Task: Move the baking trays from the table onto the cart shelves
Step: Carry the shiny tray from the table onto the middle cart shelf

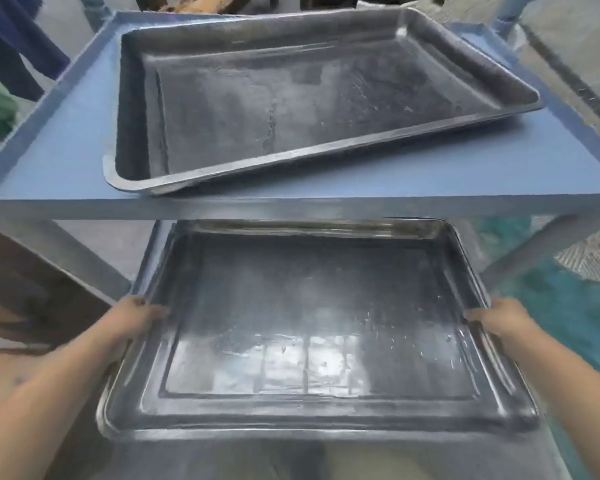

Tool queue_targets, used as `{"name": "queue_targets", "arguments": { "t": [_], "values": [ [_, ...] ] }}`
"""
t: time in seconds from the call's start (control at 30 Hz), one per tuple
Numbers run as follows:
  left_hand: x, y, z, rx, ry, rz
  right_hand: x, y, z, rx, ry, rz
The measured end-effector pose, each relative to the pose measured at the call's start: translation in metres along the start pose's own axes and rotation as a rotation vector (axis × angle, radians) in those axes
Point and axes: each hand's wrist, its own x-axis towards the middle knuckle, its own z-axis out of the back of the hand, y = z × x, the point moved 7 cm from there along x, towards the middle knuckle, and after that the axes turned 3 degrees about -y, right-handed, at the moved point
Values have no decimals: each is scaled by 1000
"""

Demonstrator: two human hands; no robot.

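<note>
We hold a tray [319, 341] by its sides, left hand [132, 317] and right hand [499, 317] gripping. Another tray [291, 98] sits on the top shelf [66, 161].

Blue top shelf [66, 161] w/ metal tray [291, 98], skewed.

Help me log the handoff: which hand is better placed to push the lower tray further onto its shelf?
Neither clearly: left hand and right hand each grip a side rim of the lower tray, about level. Both should push together.
</note>
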Motion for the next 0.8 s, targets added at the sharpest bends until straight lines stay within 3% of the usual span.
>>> {"name": "queue_targets", "arguments": {
  "t": [0.33,0.5,0.8],
  "values": [
    [123,-26,-35,51,-103,-141,122,56,-67,-144,-51,277],
    [150,-29,-46,-19,-208,-181,149,68,-87,-128,-122,332],
    [175,-44,-59,38,-239,-242,167,94,-106,-286,-177,440]
  ]
}}
